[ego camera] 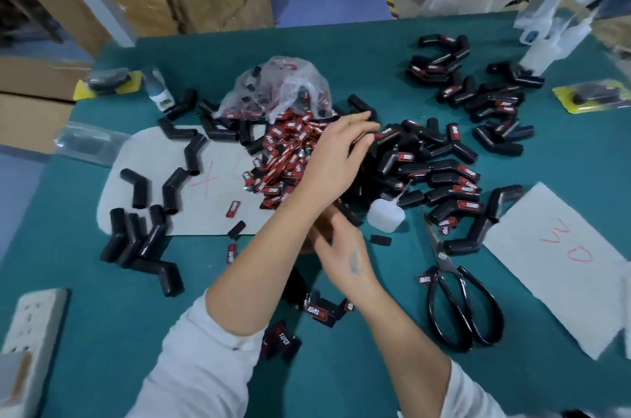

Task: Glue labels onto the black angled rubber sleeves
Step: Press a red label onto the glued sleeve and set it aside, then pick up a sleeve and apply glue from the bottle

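Rubber of the black angled sleeves (440, 175) looks light, soft and a little grippy, best held by one straight leg; the thin red labels (283, 158) need a fingertip pinch; the left hand (336, 158) reaches across the label heap, fingers straight toward the labelled pile; the right hand (345, 246) lies beneath its forearm, fingers hidden, grip impossible to tell; unlabelled sleeves (136, 240) wait left

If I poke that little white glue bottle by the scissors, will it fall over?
Probably, yes. The glue bottle looks like small, thin translucent plastic, so it is likely light and would slide or tip on the green table with a nudge. Its thin nozzle already leans against the pile of labelled sleeves, which may prop it on that side. It looks squashy, not fragile.
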### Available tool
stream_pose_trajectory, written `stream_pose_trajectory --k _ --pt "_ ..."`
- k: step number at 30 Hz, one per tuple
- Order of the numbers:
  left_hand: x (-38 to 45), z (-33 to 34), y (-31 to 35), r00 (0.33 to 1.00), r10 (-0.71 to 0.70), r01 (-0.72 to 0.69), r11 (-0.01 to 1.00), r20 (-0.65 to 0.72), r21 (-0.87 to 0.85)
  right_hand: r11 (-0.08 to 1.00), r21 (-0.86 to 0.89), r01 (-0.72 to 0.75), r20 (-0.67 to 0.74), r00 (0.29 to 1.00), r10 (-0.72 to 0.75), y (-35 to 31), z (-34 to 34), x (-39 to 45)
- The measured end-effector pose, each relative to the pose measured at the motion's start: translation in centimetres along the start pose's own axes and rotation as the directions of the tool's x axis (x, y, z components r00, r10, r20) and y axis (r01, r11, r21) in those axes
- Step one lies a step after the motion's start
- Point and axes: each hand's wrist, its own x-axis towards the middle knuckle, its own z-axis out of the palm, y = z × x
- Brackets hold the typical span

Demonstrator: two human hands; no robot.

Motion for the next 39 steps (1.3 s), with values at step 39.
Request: stream_pose_trajectory --k 39 --pt "-15.6 -5.2 -7.7 0.905 -0.424 0.258 0.621 -0.04 -0.74 0.832 -0.376 0.408 0.009 0.899 -0.437 0.1 -1.2 -1.1"
